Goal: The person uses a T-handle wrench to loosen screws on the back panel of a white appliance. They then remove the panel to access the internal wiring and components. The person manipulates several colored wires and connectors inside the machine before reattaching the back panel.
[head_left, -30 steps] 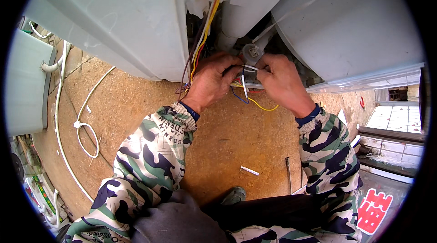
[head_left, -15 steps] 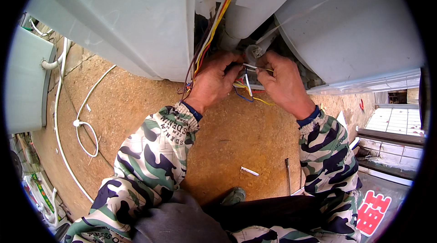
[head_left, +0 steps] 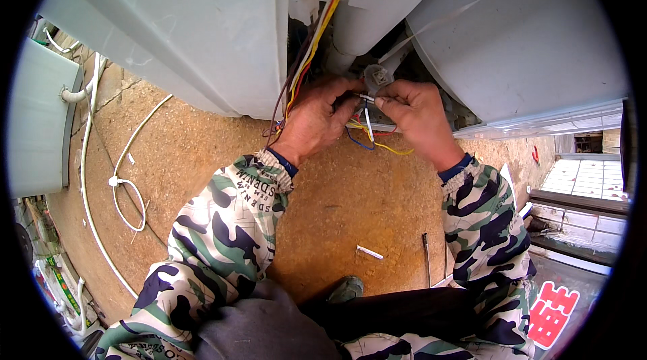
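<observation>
Both hands meet at a thin white sleeve (head_left: pixel 366 98) below the machine's opening. My left hand (head_left: pixel 313 118) pinches its left end between thumb and fingers. My right hand (head_left: pixel 423 121) pinches the right end, its fingertips close to the left ones. Just beneath hangs a second white sleeve (head_left: pixel 368 125) among loose wires, including a blue wire (head_left: pixel 362 146) and a yellow wire (head_left: pixel 394 151). A bundle of yellow, red, white and brown wires (head_left: pixel 315 40) runs down behind my left hand. Whatever wire lies inside the pinched sleeve is hidden by my fingers.
Large pale machine panels (head_left: pixel 195 30) and a grey-white drum (head_left: pixel 519 43) flank the opening. A clear plastic part (head_left: pixel 378 77) sits just above my fingers. On the brown floor lie a small white tube (head_left: pixel 369 252), a dark rod (head_left: pixel 426 260) and white hose (head_left: pixel 86 185).
My right hand has shifted slightly left, its fingertips closer to my left hand. The loose yellow wire's end has moved a little to the right. My left hand stays nearly in place.
</observation>
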The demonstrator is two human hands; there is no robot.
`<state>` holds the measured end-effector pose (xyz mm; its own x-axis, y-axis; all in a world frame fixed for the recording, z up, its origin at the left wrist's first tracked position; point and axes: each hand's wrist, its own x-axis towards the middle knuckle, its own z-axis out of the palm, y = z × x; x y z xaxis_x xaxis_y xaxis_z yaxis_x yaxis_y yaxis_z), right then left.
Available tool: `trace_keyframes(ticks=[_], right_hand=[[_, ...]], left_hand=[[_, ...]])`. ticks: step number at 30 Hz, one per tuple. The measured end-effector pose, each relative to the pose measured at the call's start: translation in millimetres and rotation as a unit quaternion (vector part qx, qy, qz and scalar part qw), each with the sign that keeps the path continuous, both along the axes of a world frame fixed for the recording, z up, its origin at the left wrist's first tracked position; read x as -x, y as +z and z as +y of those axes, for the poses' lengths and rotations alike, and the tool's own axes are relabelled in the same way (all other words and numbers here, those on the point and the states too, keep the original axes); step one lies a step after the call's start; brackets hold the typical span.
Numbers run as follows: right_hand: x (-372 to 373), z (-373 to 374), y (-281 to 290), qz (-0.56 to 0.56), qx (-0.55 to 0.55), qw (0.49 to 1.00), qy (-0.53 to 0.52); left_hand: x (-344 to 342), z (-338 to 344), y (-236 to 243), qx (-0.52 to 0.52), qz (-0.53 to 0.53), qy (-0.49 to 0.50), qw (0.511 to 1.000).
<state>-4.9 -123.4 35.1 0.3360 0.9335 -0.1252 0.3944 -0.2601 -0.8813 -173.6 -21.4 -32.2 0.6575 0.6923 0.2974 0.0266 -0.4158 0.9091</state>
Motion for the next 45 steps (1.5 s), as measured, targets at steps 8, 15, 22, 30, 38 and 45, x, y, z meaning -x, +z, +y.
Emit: trace_keyframes(ticks=[8,15,22,30,38,45], right_hand=[[-5.1,-3.3,-2.4,-0.047,0.03,0.998,0.012],[-1.2,-1.1,-2.2,0.004,-0.004,1.0,-0.02],[-1.2,-3.2,-1.4,-0.034,-0.009,0.999,0.004],[4.2,-1.4,1.1,-0.111,0.005,0.993,0.025],[16.1,-7.0,-1.6,-0.128,-0.041,0.991,-0.008],[21.3,-8.1,4.5,-0.19,-0.056,0.98,-0.01]], left_hand=[[1.0,-1.6,1.1,-0.03,-0.001,0.007,1.0],[-1.6,-1.3,-5.3,0.005,0.008,0.023,1.0],[-1.9,-4.3,-0.4,0.029,0.017,0.011,0.999],[0.8,-5.1,-4.1,-0.047,-0.011,-0.005,0.999],[-2.3,-9.7,-2.4,-0.062,-0.012,0.043,0.997],[-1.5,-8.5,3.8,-0.069,0.016,0.046,0.996]])
